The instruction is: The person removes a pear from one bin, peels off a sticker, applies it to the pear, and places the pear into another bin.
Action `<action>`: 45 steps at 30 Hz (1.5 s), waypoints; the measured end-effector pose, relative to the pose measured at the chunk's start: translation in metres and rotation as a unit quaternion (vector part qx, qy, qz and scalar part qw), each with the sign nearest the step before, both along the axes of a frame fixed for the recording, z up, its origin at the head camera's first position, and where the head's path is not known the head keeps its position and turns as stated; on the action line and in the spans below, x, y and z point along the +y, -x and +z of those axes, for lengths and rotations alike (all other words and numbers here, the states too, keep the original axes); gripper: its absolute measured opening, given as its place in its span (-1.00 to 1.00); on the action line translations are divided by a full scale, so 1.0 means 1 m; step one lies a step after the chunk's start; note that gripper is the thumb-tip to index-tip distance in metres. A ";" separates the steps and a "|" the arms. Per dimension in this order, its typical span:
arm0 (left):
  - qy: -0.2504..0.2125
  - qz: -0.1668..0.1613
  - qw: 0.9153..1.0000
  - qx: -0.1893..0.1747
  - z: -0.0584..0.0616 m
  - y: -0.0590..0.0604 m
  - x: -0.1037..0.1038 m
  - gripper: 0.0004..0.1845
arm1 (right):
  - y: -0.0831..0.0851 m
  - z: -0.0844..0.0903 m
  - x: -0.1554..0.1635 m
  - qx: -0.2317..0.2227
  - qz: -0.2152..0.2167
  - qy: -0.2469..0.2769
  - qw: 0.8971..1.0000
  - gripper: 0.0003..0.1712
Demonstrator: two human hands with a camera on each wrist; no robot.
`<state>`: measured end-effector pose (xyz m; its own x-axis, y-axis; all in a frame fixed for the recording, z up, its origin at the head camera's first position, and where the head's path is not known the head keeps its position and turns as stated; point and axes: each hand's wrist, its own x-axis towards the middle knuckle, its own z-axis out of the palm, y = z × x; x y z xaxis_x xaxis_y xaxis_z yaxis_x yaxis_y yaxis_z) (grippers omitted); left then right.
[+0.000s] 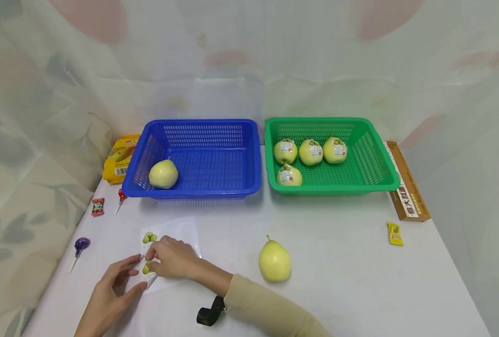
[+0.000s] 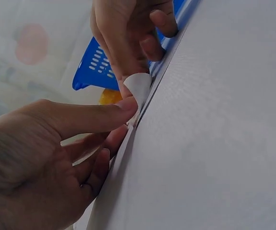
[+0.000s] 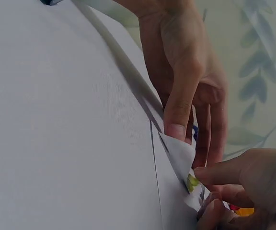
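A white sheet of pear-picture stickers [image 1: 174, 228] lies on the table at the left. My right hand [image 1: 172, 256] reaches across to it and pinches a sticker [image 3: 178, 154] whose corner is lifted and curls up. My left hand [image 1: 112, 290] rests at the sheet's left edge, thumb and forefinger apart. Its thumb touches the lifted corner in the left wrist view. In the head view a second pear picture [image 1: 149, 237] shows above the fingers. A bare pear [image 1: 274, 261] stands on the table to the right of my right forearm.
Behind are a blue basket [image 1: 207, 193] with one bare pear [image 1: 163, 174] and a green basket [image 1: 333, 189] with several labelled pears [image 1: 311, 152]. Lollipops [image 1: 82, 243], a red candy [image 1: 98, 206] and a yellow packet [image 1: 120, 159] lie left; a brown box [image 1: 408, 187] and yellow candy [image 1: 394, 233] right.
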<state>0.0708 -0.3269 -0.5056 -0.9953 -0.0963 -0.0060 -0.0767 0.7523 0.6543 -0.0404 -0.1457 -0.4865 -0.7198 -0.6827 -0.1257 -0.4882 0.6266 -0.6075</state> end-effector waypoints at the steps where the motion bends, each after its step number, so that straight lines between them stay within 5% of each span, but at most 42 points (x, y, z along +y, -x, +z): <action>1: -0.004 -0.001 1.000 0.002 0.000 0.000 0.000 -0.23 | -0.001 0.000 -0.001 0.007 0.001 -0.006 1.000 -0.81; 10: -0.004 -0.017 1.000 0.023 -0.003 0.001 -0.001 -0.32 | -0.006 -0.001 -0.005 0.054 -0.001 -0.019 0.998 -0.85; 16: -0.005 -0.036 0.998 0.053 -0.002 0.001 -0.001 -0.52 | -0.007 0.001 0.002 -0.011 -0.002 0.030 1.000 -0.96; 22: -0.016 -0.024 0.999 0.041 0.001 0.004 0.002 -0.68 | -0.014 0.007 0.017 -0.064 0.031 0.077 0.994 -0.91; 30: 0.001 -0.015 0.999 0.034 0.000 0.005 0.004 -0.54 | -0.035 0.034 0.042 -0.064 0.083 0.138 0.985 -0.93; 37: 0.060 -0.026 0.994 -0.085 0.019 0.009 0.010 -0.43 | -0.050 0.067 0.128 -0.064 0.113 0.196 0.972 -0.82; 39: 0.079 -0.031 0.993 -0.076 0.029 0.012 0.015 -0.45 | -0.052 0.072 0.163 -0.089 0.087 0.224 0.967 -0.75; 42: 0.083 -0.040 0.996 -0.017 0.047 0.020 0.033 -0.53 | -0.052 0.071 0.211 -0.104 0.025 0.284 0.953 -0.69; 45: 0.047 -0.096 0.993 0.050 0.060 0.033 0.063 -0.58 | -0.051 0.063 0.253 -0.089 -0.043 0.337 0.936 -0.75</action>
